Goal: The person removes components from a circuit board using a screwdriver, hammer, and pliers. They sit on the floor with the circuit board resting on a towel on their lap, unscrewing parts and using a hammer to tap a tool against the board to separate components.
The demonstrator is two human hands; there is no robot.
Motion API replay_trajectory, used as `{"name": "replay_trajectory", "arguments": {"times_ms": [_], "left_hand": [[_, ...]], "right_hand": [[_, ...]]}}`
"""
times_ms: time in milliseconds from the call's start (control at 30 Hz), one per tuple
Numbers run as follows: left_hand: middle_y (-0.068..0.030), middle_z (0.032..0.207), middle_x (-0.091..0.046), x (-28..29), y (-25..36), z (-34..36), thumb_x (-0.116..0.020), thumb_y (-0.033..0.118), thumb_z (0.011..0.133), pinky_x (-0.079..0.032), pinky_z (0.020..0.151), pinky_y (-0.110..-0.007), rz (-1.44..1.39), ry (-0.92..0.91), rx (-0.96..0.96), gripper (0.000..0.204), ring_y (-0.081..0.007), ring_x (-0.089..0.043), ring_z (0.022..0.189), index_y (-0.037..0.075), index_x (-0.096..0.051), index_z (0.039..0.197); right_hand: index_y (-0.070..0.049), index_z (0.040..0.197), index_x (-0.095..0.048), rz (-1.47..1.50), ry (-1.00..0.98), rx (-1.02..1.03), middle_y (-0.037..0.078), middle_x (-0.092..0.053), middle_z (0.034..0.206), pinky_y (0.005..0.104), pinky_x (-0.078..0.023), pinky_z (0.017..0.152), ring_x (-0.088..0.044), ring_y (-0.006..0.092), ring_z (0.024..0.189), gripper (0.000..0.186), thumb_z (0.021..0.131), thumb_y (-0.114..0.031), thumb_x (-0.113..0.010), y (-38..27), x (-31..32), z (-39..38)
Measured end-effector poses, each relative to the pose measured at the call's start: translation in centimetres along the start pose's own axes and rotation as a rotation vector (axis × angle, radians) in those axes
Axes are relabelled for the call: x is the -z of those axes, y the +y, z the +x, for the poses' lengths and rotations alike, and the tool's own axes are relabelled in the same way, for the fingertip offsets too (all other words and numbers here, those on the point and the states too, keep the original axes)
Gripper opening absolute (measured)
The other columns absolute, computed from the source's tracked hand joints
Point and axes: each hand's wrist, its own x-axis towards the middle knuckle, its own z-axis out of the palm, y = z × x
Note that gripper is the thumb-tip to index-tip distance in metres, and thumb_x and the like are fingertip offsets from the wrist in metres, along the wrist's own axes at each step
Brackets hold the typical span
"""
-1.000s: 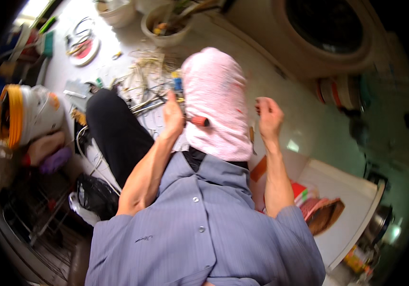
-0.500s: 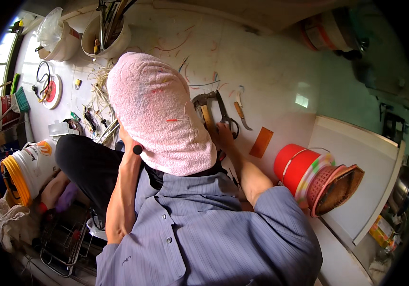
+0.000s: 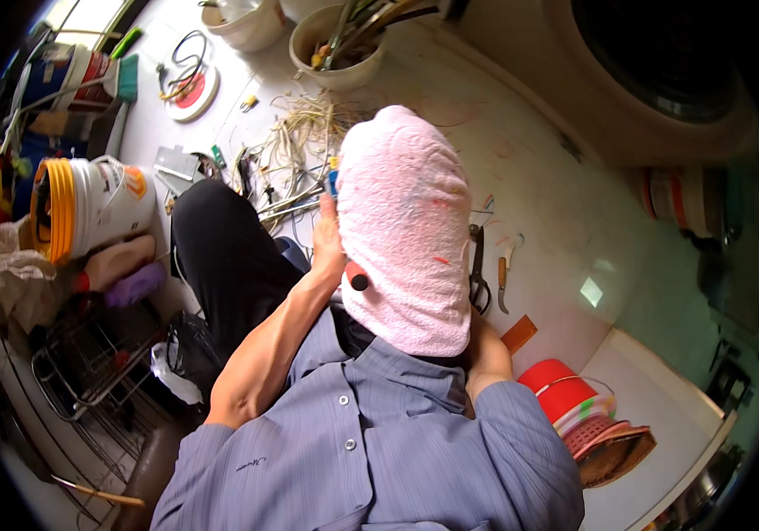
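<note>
A rounded shape under a pink towel [image 3: 406, 230] fills the middle and hides much of my hands' work area. My left hand [image 3: 328, 239] lies along the towel's left edge, with one finger stretched upward. Its other fingers are hidden, and a small blue thing [image 3: 333, 183] shows by the fingertip. Near that wrist a short red cylinder with a black end [image 3: 358, 280] pokes out against the towel. Only the wrist side of my right hand [image 3: 486, 341] shows; its fingers are behind the towel. Beyond it lie black-handled scissors [image 3: 478, 274] and a wooden-handled curved knife [image 3: 502, 281].
Tangled pale cables [image 3: 300, 133] and thin metal rods [image 3: 295, 203] cover the floor ahead-left. A tool-filled bucket [image 3: 340, 75] stands behind them. White and orange buckets [image 3: 110, 208] are at left. At right are an orange-brown plate [image 3: 519, 333] and a red bucket [image 3: 555, 389].
The view has swung, so the floor things appear shifted. My right hand, earlier visible beside the hammer and scissors, is now mostly behind the towel. The hammer is no longer visible.
</note>
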Motion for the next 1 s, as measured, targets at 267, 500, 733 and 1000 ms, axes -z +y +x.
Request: {"name": "replay_trajectory", "arguments": {"times_ms": [267,500,733,1000], "left_hand": [[-0.0040,0.073,-0.060,-1.3,2.1,-2.0,-0.031,0.071,0.102,-0.043,0.062,-0.035,0.163,0.055,-0.077,0.084,-0.0145,-0.052,0.068,-0.004,-0.070,0.093],[-0.0076,0.075,-0.061,-1.5,2.3,-2.3,-0.029,0.072,0.102,-0.043,0.064,-0.039,0.210,0.082,-0.049,0.090,-0.0171,-0.051,0.068,-0.008,-0.068,0.087],[-0.0006,0.062,-0.049,-1.5,0.0,-0.5,-0.038,0.071,0.101,-0.037,0.053,-0.037,0.033,0.101,0.014,0.080,-0.0139,-0.042,0.057,-0.003,-0.061,0.077],[-0.0227,0.108,-0.071,-1.1,1.6,-2.7,-0.031,0.068,0.102,-0.046,0.095,-0.041,0.189,0.111,0.012,0.087,-0.0276,-0.064,0.105,-0.008,-0.070,0.115]], "right_hand": [[0.000,0.105,-0.058,0.225,0.179,0.213,0.016,-0.069,0.091,0.0418,-0.054,0.075,-0.067,0.0295,0.081,0.035,0.091,-0.030,-0.069,-4.5,13.8,-3.9],[-0.001,0.114,-0.053,0.878,-0.005,0.671,0.004,-0.056,0.080,0.0259,-0.046,0.057,-0.053,0.0110,0.066,0.019,0.103,-0.016,-0.057,-14.8,31.1,-18.9],[0.000,0.118,-0.056,0.340,0.132,0.931,0.010,-0.068,0.087,0.0344,-0.048,0.057,-0.059,0.0211,0.062,0.023,0.101,-0.016,-0.060,-14.1,28.8,-24.0],[0.000,0.115,-0.063,0.159,0.105,0.963,0.021,-0.069,0.094,0.0442,-0.052,0.076,-0.065,0.0432,0.085,0.024,0.093,-0.009,-0.067,-20.2,29.2,-25.8]]}}
